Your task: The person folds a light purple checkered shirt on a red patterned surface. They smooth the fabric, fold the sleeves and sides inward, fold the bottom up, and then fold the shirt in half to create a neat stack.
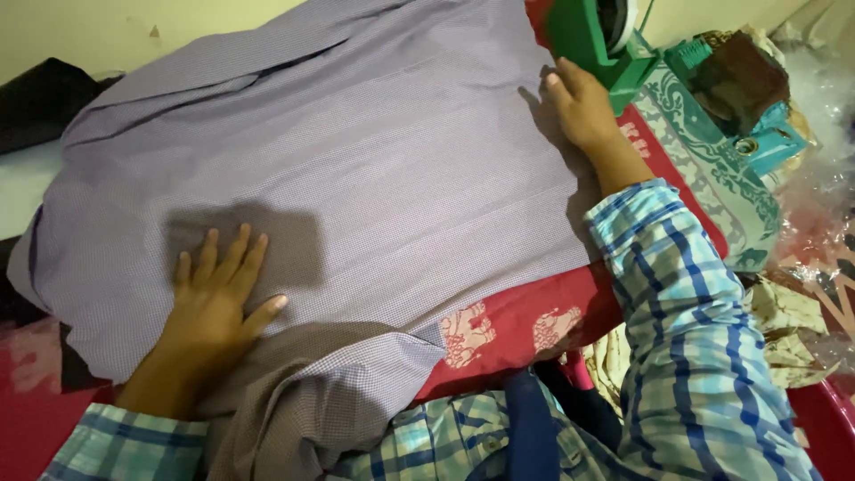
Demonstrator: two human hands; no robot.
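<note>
Basically we see a big lilac fine-check cloth point(356, 151) spread flat across most of the surface, draped off the near edge where a loose fold bunches toward our lap; it lies on a red cover printed with pale elephant motifs point(499, 334), which shows only along the near and right edges. Our left hand point(209, 303) lies palm-down on the lower left part of the cloth, fingers spread and flat, not clenched, gripping nothing; it looks like it is pinning the fabric so it stays smooth. Our right hand point(579, 107) reaches to the far right edge of the cloth, fingers laid flat along that border, right beside the green iron point(597, 40) standing at the top; from here we judge it pressing the edge down, not grasping, and not holding the iron. Both arms wear blue plaid sleeves point(686, 294). Right of the red cover runs a teal-and-white patterned cloth point(712, 169), and past it a teal boxy object with a brown lump on top point(744, 85); we cannot tell what it is. Crinkly clear plastic wrapping point(819, 187) sits at the far right, shapeless, no label readable. A dark cloth point(44, 98) lies at the top left against the pale wall. No signs or labels show anywhere.
</note>
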